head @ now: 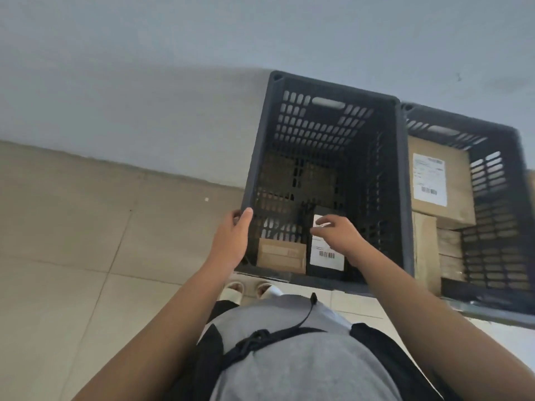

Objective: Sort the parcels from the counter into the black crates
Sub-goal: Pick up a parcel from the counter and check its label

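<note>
Two black slotted crates stand side by side by the wall. In the left crate [333, 91] a small brown box [280, 254] and a black parcel [325, 266] with a white barcode label stand against the near wall. My left hand [231, 238] grips the crate's left rim, thumb over the edge. Reaching inside, my right hand [337, 231] has fingers and thumb curled on the upper part of the black parcel. The right crate [498, 140] holds a large brown labelled box [440, 180] on top of other brown boxes [425, 250].
A grey wall rises behind the crates. Beige tiled floor [72, 241] spreads to the left and under my feet. My grey shirt and black chest straps fill the bottom of the view. A dark ledge [492, 311] runs below the right crate.
</note>
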